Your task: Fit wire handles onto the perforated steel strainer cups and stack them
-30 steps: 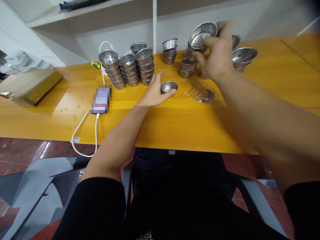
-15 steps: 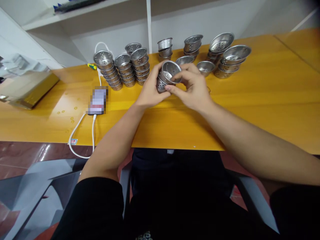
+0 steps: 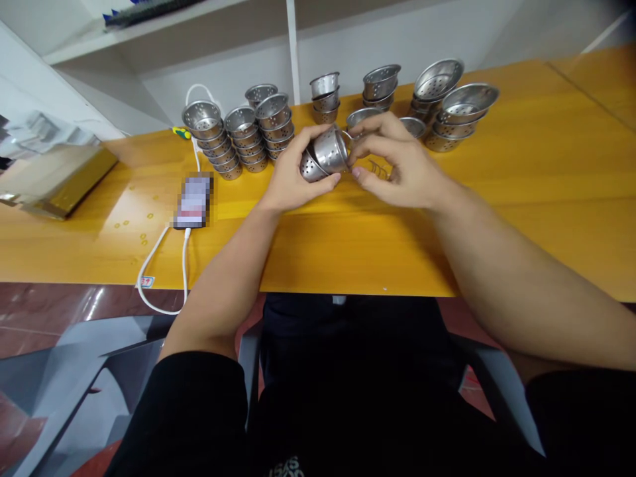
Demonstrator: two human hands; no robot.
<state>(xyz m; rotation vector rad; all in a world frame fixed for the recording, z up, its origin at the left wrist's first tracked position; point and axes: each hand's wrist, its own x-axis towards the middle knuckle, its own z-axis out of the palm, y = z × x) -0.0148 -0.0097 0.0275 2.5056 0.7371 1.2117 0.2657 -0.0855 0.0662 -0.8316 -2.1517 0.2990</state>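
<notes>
My left hand is wrapped round two small perforated metal cups, fingers behind and thumb in front. The lower metal cup shows its holed surface by my palm. Against it, the upper metal cup lies tilted on its side, mouth towards the right. My right hand pinches at that cup's rim with thumb and fingers; the exact contact is partly hidden. Thin curved wire shows by the right fingers, too unclear to name.
Stacks of perforated cups stand behind my hands: tall stacks at left, shorter stacks at right. A phone with a white cable lies left on the yellow table. A cardboard box sits far left.
The upper cup has turned from mouth-up to lying sideways, its mouth towards my right hand. My right hand has shifted slightly right, and the lower cup shows more.
</notes>
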